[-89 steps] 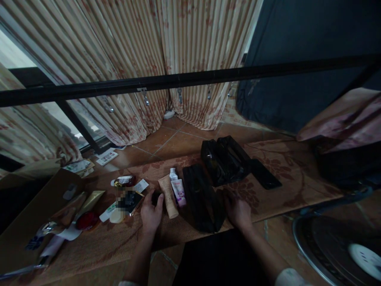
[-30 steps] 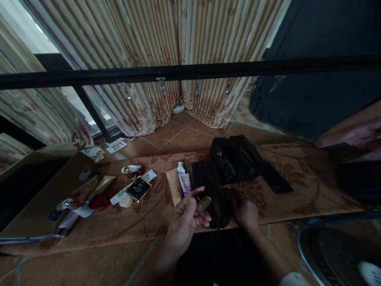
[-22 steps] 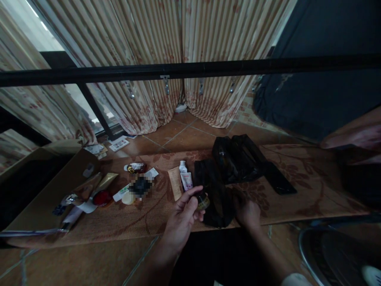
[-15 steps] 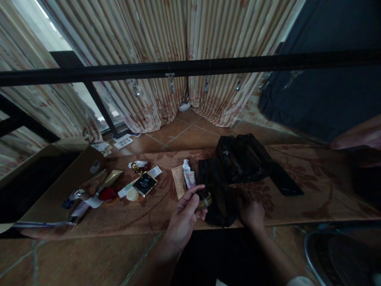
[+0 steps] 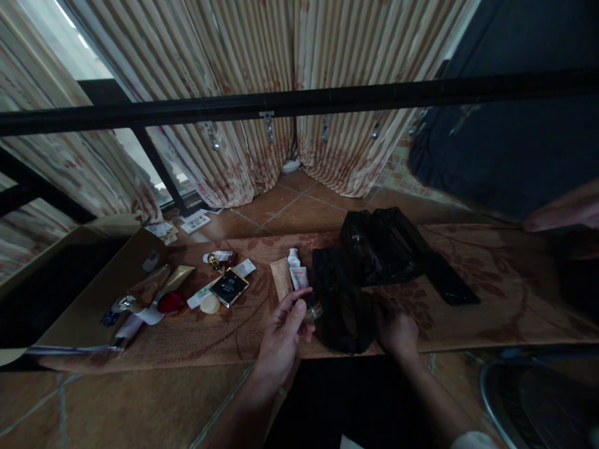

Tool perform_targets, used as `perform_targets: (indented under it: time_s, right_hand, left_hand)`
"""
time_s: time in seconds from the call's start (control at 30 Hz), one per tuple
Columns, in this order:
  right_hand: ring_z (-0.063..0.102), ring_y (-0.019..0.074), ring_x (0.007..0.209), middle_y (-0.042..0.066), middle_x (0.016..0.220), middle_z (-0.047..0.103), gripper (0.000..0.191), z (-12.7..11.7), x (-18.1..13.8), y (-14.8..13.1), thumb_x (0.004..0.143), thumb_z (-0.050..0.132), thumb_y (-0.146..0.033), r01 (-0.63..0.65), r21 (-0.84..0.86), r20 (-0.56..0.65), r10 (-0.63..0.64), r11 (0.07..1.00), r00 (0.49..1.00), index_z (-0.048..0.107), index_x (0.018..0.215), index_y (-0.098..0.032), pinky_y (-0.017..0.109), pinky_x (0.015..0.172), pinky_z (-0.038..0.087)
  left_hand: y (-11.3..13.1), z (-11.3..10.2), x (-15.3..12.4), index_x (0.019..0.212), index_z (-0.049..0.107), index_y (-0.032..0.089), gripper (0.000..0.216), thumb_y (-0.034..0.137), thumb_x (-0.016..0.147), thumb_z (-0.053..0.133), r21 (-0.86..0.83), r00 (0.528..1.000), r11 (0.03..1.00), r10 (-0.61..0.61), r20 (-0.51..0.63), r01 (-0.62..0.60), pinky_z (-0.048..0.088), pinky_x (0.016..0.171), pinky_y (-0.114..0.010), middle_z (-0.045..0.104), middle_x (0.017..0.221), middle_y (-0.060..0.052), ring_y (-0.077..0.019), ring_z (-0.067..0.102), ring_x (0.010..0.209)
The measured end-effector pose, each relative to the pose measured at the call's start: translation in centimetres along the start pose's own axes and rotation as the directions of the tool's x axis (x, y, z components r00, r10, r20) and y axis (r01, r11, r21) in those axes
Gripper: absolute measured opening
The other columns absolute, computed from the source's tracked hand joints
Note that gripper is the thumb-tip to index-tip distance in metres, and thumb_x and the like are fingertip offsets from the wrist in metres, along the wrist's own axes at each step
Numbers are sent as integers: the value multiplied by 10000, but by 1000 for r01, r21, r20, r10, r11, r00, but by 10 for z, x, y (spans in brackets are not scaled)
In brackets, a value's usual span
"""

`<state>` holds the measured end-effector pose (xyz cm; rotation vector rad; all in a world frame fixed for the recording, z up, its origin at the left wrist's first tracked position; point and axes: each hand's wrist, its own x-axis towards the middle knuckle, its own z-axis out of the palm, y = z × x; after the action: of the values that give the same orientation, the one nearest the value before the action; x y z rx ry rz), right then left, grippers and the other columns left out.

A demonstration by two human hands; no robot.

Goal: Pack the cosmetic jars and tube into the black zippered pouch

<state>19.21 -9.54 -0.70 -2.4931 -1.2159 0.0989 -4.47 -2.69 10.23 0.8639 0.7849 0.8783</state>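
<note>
My left hand (image 5: 282,340) pinches a small dark jar with a gold band (image 5: 312,308), held just above the patterned mat (image 5: 224,337) beside a black mesh pouch (image 5: 341,299). My right hand (image 5: 397,329) rests closed on the near right edge of that pouch, gripping it. Two tubes lie just behind the jar, a beige tube (image 5: 281,278) and a white and pink tube (image 5: 297,273). A second, larger black pouch (image 5: 381,246) sits behind, with a flat black case (image 5: 450,287) to its right.
Loose cosmetics lie at the left: a black square compact (image 5: 229,286), a round cream lid (image 5: 210,304), a red round item (image 5: 171,303), a gold tube (image 5: 176,277). A cardboard box (image 5: 79,305) stands at the far left. A black bar (image 5: 299,100) crosses above. Curtains (image 5: 262,93) hang behind.
My left hand picked up the small jar from beside the beige tube and brought it toward the black mesh pouch. My right hand stayed on the pouch.
</note>
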Motion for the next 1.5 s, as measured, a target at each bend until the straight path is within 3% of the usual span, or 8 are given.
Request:
perform_targets:
  time_s: [0.4, 0.53, 0.67, 1.03, 1.3, 1.5]
  right_hand:
    - [608, 182, 797, 79, 1091, 654, 344, 2, 1, 3, 914, 415, -333, 23, 22, -9, -23, 1000, 1000, 665, 1126, -227, 269, 583, 352]
    - [613, 184, 806, 81, 1105, 654, 352, 3, 1, 4, 918, 409, -345, 30, 17, -18, -30, 999, 999, 658, 1137, -226, 265, 579, 348]
    - [613, 190, 810, 86, 1085, 657, 354, 2, 0, 4, 919, 404, -351, 34, 24, -25, -33, 999, 999, 663, 1118, -213, 265, 573, 347]
    - [612, 193, 823, 82, 1097, 654, 350, 1, 0, 2, 922, 407, -351, 38, 28, -33, -37, 999, 999, 660, 1128, -224, 269, 578, 348]
    - [609, 189, 798, 82, 1093, 658, 358, -2, -1, 0, 923, 402, -350, 27, 28, -25, -26, 999, 999, 664, 1135, -230, 271, 563, 346]
    - [602, 177, 768, 81, 1075, 660, 362, -1, -1, 0, 920, 405, -348, 34, 25, -36, -33, 999, 999, 667, 1138, -227, 266, 564, 349]
  left_hand:
    - [-4, -8, 2, 1086, 681, 220, 354, 400, 782, 689, -103, 995, 991, -90, -35, 86, 401, 591, -178, 643, 986, -35, -78, 539, 718]
    - [-3, -11, 3, 1064, 694, 222, 323, 313, 754, 708, -202, 991, 972, -126, -32, 117, 428, 675, -188, 627, 1104, -43, -93, 547, 810]
    - [-4, -13, 3, 1076, 693, 231, 383, 188, 696, 710, -253, 990, 959, -137, -31, 125, 424, 693, -201, 626, 1077, -35, -92, 539, 784]
    - [-6, -10, 1, 1069, 688, 233, 446, 129, 636, 659, -121, 994, 990, -82, -67, 73, 331, 583, -195, 582, 794, 10, -71, 446, 646]
    - [-5, -9, 0, 1018, 677, 239, 351, 188, 670, 666, -9, 996, 1000, 18, -83, -19, 288, 539, -200, 609, 859, 12, -59, 412, 606]
    - [-4, -9, -2, 1006, 665, 239, 344, 192, 665, 672, 1, 998, 1000, 28, -58, -28, 286, 537, -195, 605, 835, 25, -57, 401, 599]
